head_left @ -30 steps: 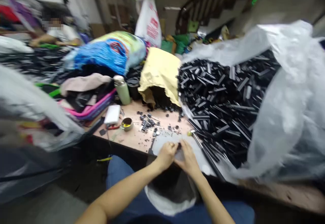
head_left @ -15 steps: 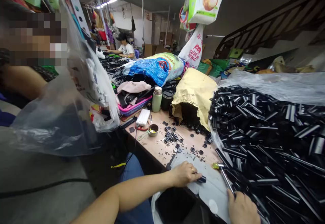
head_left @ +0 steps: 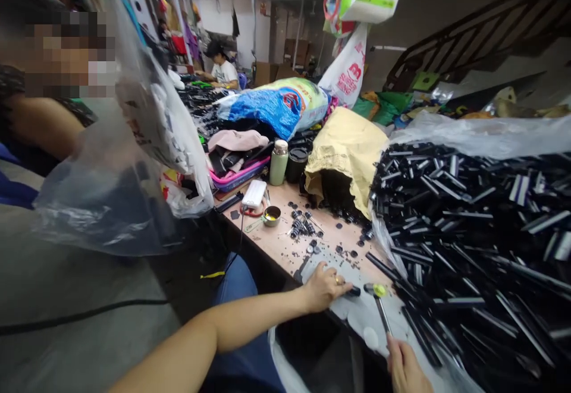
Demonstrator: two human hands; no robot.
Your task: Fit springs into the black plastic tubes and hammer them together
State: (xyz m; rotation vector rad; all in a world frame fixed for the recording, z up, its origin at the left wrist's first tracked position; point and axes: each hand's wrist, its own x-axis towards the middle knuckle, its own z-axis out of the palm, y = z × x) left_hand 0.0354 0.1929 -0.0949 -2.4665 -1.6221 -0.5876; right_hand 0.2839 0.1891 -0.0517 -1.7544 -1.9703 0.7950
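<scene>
Left hand: the worker's left hand (head_left: 325,286) rests near the front edge of the desk (head_left: 285,250), fingers pinched together on a small black cap (head_left: 354,291) lying on a grey sheet (head_left: 357,316).
Right hand: the right hand (head_left: 404,366), cut off at the bottom of the frame, is closed around the handle of a small hammer (head_left: 379,304), whose yellow-tipped head hangs just beside the cap.
Change: half a second earlier the hammer head sat further right, against the heap of black tubes (head_left: 473,232); it has since swung in toward the cap, while the left hand has kept its place. A second ago both hands were together at the sheet.
Meaning: by the look of it, the piece is being steadied for a tap.
Desk: loose black parts (head_left: 303,226) scatter across the middle; a small tin (head_left: 272,215), a white power bank (head_left: 254,193) and a green bottle (head_left: 279,163) stand toward the far left corner.
Surroundings: a yellow bag (head_left: 345,149) slumps behind the parts, and a clear plastic bag (head_left: 125,161) hangs at left.
Others: one person sits close at left, another works far down the room.
Hard to make out: whether the hammer head touches the cap, and what the cap sits on; the right hand's fingers are mostly out of frame.
</scene>
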